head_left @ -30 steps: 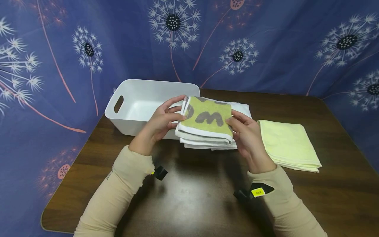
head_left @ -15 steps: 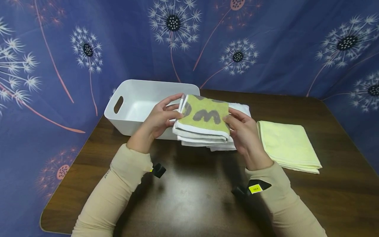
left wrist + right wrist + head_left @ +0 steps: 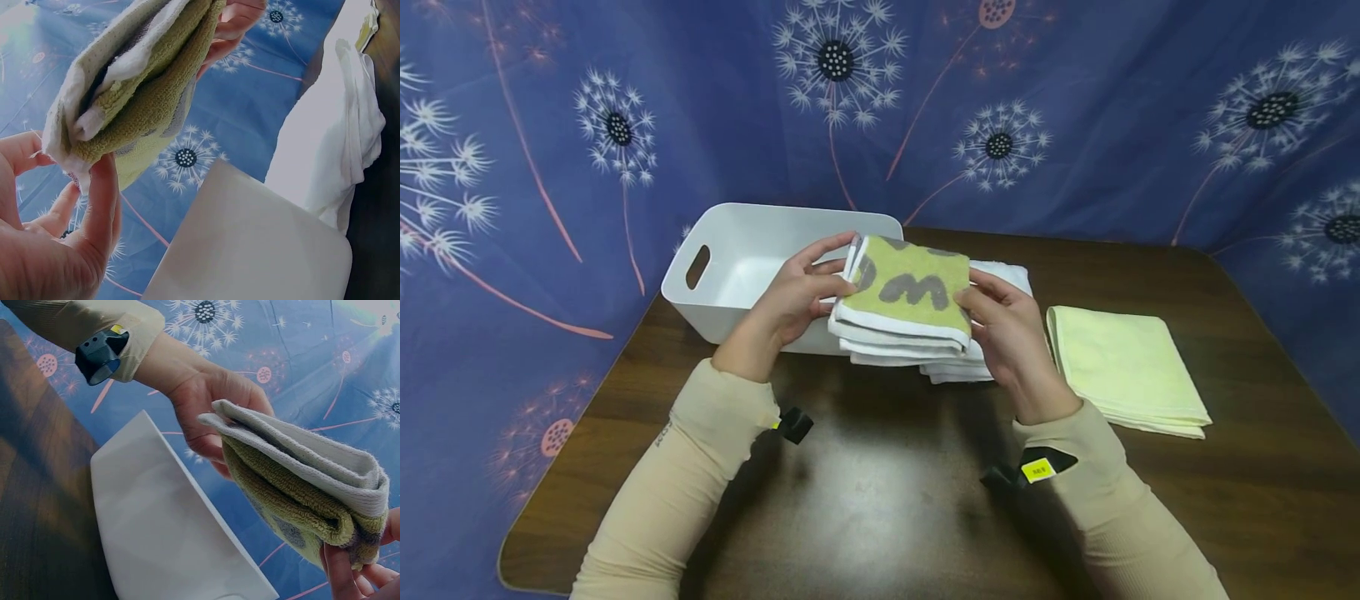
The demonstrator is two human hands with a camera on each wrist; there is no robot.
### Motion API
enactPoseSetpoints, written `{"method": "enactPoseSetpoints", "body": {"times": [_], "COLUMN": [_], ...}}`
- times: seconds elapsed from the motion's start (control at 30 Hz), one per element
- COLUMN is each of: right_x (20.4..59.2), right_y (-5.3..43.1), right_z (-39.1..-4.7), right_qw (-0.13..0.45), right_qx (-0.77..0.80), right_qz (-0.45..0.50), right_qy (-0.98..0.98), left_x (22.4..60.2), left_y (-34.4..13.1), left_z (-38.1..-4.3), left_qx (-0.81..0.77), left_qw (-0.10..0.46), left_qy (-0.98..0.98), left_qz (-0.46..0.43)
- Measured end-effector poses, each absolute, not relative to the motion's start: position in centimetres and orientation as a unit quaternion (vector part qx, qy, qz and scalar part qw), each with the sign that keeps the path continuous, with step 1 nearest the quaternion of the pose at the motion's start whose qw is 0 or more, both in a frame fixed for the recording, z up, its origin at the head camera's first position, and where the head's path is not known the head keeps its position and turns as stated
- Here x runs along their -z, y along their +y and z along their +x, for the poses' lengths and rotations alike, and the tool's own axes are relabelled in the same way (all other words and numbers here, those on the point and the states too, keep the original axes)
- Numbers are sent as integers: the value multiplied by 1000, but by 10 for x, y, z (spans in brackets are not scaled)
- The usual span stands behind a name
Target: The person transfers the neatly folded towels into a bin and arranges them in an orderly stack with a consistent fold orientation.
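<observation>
Between both hands a folded towel (image 3: 906,287), yellow-green with grey markings and white edges, is held up above the table. My left hand (image 3: 790,300) pinches its left side, thumb on top and fingers beneath. On the opposite side my right hand (image 3: 1011,337) grips it the same way. In the left wrist view the towel's (image 3: 150,81) folded layers show at the left fingertips. The right wrist view shows the towel (image 3: 300,481) from its other end, held clear of the white bin (image 3: 162,519). Behind it lies a folded white towel (image 3: 958,371), partly hidden.
An open white bin (image 3: 722,312) with a handle hole stands at the back left. A folded pale yellow towel (image 3: 1123,367) lies on the wooden table (image 3: 857,508) at the right. A blue dandelion-print cloth (image 3: 715,100) hangs behind the table.
Both hands have shifted slightly left and up with the folded towel, uncovering more of the white towel behind. Their hold looks the same.
</observation>
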State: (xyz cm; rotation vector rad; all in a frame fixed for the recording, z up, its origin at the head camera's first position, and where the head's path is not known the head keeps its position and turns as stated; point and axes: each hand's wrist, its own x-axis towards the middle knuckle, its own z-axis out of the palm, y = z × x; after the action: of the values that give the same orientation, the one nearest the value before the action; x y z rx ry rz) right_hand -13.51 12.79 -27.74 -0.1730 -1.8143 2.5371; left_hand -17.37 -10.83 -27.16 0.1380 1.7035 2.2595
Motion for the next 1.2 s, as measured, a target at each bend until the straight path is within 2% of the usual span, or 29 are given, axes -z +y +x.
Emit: {"method": "enactPoseSetpoints", "body": {"times": [1.2], "right_x": [270], "right_y": [104], "right_z": [-155], "right_qw": [-15], "right_qx": [-788], "right_qz": [-54], "right_qy": [-613], "left_x": [259], "left_y": [-134], "left_z": [-188], "left_qx": [-767], "left_qw": [155], "left_qy": [622], "left_qz": [23]}}
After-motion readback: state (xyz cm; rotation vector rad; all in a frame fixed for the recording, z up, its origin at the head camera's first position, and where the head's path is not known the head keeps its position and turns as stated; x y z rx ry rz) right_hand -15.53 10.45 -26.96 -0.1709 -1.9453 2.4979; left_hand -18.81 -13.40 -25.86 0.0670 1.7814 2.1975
